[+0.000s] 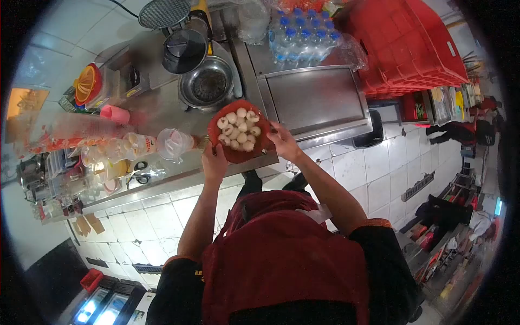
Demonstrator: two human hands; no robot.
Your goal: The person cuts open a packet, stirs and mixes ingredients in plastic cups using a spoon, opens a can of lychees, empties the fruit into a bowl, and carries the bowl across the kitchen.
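A red bowl (233,155) full of pale, round peeled fruits (239,129) is held at the edge of the steel counter (157,116). My left hand (214,161) grips its lower left rim. On the right side, my right hand (283,142) holds the rim, with the thumb toward the bowl. Just beyond the bowl is a round metal pan (209,84) on what looks like a scale. Clear plastic cups (174,144) lie to the left of my left hand.
Bottled water with blue caps (303,37), a steel tray (317,100) and a red crate (401,46) are at the back right. A pink cup (115,114) and scissors (141,173) are left. Another person (460,132) stands far right.
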